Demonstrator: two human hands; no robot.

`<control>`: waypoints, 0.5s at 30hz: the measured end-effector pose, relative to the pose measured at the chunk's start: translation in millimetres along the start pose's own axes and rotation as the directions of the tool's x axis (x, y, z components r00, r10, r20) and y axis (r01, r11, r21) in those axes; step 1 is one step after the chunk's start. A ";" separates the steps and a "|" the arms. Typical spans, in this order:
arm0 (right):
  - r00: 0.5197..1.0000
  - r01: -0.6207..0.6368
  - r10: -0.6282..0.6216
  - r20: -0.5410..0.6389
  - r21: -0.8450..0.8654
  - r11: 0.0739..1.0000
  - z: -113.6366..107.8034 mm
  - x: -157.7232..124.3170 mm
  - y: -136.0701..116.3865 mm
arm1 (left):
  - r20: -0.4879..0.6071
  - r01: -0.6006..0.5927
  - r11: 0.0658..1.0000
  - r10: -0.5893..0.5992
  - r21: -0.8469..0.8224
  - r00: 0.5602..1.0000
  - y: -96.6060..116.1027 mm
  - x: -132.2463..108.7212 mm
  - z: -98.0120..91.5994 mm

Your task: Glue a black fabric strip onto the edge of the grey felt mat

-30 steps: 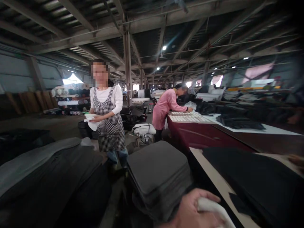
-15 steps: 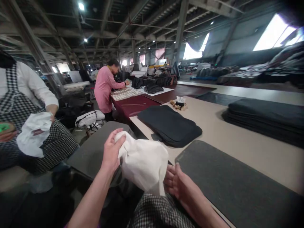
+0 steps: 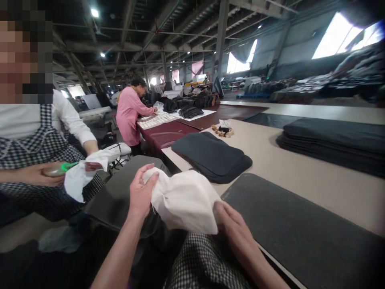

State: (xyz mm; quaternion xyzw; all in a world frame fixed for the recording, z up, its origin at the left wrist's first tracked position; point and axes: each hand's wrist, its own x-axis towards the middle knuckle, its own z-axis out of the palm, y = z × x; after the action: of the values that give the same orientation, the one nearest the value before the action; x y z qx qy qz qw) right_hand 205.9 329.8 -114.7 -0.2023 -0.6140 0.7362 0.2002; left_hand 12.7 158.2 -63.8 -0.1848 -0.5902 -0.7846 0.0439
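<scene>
Since a moment ago my right hand has closed on the cloth; my left hand pinches its far corner, above the table edge.

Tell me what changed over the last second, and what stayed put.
The view swung from the aisle down to the table. The right hand, open below the white cloth half a second ago, now grips its lower edge. The left hand keeps pinching the cloth's top corner. The dark fabric stacks stayed as they were.
</scene>
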 end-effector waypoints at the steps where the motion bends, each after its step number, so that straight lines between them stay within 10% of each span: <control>1: 0.997 0.003 -0.003 -0.076 0.000 1.000 -4.7 -0.3 -2.2 | -0.016 -0.016 1.000 0.016 0.001 1.000 0.0 0.7 -2.1; 9: 0.955 -0.023 0.057 -0.290 0.119 0.993 -8.3 -8.7 8.4 | -0.096 0.045 0.979 -0.065 -0.197 0.993 2.2 4.4 -8.4; 15: 0.979 -0.091 0.075 -0.188 -0.076 0.993 -18.4 -23.0 16.3 | 0.020 0.191 0.941 -0.193 -0.281 0.981 9.2 7.3 -17.0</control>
State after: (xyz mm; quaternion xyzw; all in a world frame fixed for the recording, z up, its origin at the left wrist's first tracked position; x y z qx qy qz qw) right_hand 234.4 329.7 -132.5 -0.3034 -0.6142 0.6955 0.2167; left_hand 4.6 140.5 -56.9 -0.1278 -0.4878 -0.8617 -0.0574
